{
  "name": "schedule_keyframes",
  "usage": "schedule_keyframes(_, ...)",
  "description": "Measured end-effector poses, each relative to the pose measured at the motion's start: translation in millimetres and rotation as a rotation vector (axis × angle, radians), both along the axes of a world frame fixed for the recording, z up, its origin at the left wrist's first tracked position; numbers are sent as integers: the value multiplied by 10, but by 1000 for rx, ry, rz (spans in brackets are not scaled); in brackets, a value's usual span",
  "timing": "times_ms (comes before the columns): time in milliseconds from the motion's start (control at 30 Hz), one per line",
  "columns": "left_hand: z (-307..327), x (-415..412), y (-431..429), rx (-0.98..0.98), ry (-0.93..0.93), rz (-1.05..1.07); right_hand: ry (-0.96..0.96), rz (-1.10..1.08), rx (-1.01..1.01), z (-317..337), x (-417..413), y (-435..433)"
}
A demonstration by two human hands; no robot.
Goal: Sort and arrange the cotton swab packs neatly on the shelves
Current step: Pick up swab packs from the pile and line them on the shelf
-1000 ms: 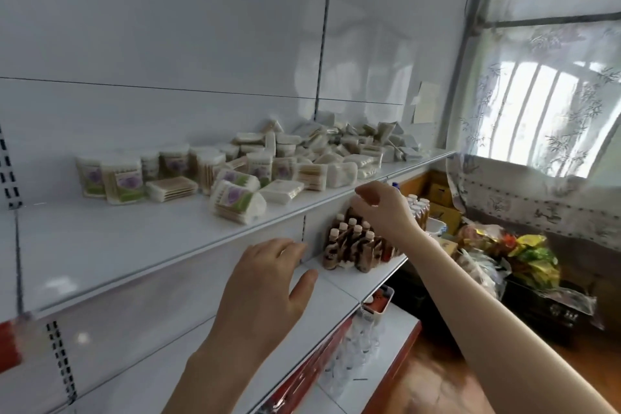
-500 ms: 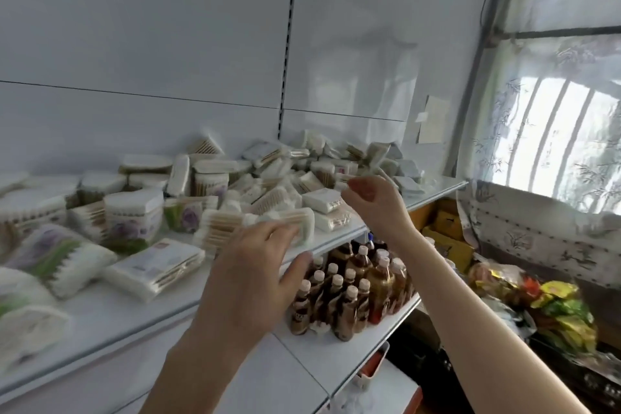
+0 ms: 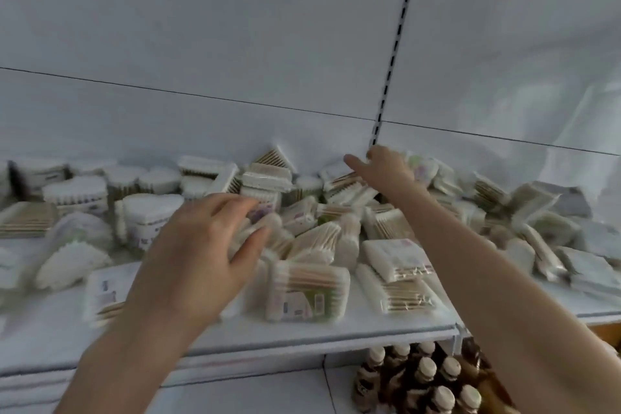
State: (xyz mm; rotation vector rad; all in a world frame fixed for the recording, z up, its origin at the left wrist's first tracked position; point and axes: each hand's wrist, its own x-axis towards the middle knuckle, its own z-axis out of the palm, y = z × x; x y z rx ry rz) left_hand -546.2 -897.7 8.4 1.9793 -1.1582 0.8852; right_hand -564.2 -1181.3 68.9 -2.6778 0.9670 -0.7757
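A jumbled heap of cotton swab packs (image 3: 322,239) covers the white shelf (image 3: 302,334): flat bags, a boxed pack (image 3: 307,292) near the front, and round tubs (image 3: 75,191) at the left. My left hand (image 3: 201,252) hovers over the front of the heap with fingers spread and relaxed, holding nothing. My right hand (image 3: 386,171) reaches to the back of the heap by the wall, index finger extended over the packs; a grip there is not visible. The frame is blurred by motion.
A white back panel with a slotted upright (image 3: 395,44) rises behind the shelf. Brown bottles with pale caps (image 3: 426,380) stand on the lower shelf, under my right forearm. More swab packs (image 3: 544,228) spread to the right end.
The view has swung closer onto the swab heap. Both hands moved up from the shelf edge over the packs, the right one reaching to the back by the wall.
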Motion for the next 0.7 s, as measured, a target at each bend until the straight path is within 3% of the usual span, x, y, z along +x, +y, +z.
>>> schedule_keyframes(100,-9,-61,-14,0,47,110,161,17,-97,32,207,-127)
schedule_keyframes(200,-48,-85,-20,-16,101,158,111,101,-102,98,261,-184)
schedule_keyframes(400,73,-53,-91,-165,228,234,-318,480,176,443,143,-27)
schedule_keyframes(467,142,-23,-149,-223,288,231,-281,700,349,508,46,204)
schedule_keyframes(567,267,5,-230,-291,450,144,-145,978,449,486,-53,605)
schedule_keyframes(700,345,92,-173,-308,535,23,-144,1111,656,442,42,869)
